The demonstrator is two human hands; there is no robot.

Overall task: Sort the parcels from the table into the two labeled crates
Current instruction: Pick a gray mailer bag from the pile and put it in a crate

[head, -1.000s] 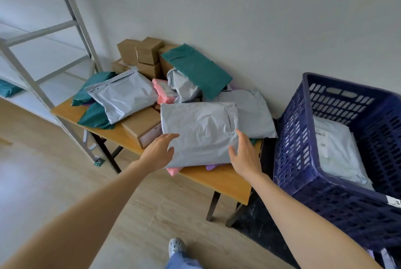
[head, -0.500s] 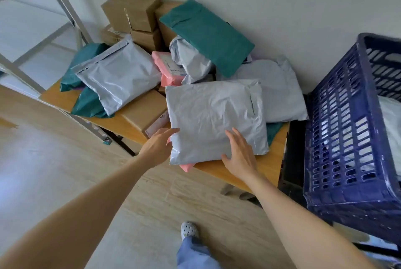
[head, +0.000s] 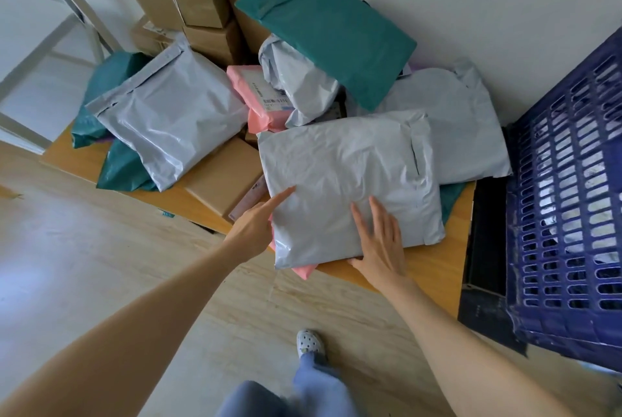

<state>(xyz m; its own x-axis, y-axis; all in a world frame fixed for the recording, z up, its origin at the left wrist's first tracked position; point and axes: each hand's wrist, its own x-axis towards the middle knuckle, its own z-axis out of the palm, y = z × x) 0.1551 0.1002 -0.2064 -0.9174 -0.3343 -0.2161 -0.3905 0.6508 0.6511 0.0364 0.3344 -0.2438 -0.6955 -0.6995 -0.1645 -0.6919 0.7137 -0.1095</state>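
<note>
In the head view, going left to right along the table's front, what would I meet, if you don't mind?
Left teal bag → left grey bag → flat box → front grey bag → crate.

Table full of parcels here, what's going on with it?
A person is sorting parcels at a wooden table. Both hands are on the big grey bag at the front edge: the left hand at its left side with one finger on top, the rest hidden, the right hand flat on it. The bag lies on a pink parcel, not yet lifted. A blue crate stands to the right.
</note>
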